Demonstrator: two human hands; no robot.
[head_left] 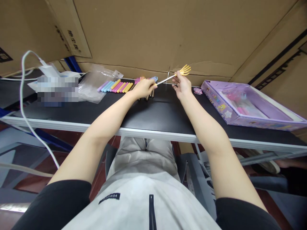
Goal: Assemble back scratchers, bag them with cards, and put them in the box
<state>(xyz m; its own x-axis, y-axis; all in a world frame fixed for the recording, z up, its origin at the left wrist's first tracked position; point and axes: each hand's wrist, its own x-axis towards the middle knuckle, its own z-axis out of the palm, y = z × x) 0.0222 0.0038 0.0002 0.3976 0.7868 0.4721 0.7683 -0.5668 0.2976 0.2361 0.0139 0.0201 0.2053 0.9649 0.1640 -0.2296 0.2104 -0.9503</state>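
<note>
Above the black table I hold a back scratcher (165, 80) with a thin metal rod and a yellow hand-shaped head, tilted up to the right. My left hand (144, 88) is closed round its lower end, hiding most of the grip. The fingers of my right hand (183, 85) pinch it just below the yellow head. Behind and under my left hand lie pink, orange and blue claw heads (153, 78) and several dark rod ends (150, 95), partly covered. To the left, several purple, blue, yellow and pink handles (115, 86) lie in a row.
A purple printed box (230, 119) stands open at the right, with plastic-wrapped pieces inside. Near it lies a small pink piece (198, 91). Clear plastic bags (91, 88) and a white plug with a cable (49, 68) are at the left. Cardboard (168, 32) walls the back.
</note>
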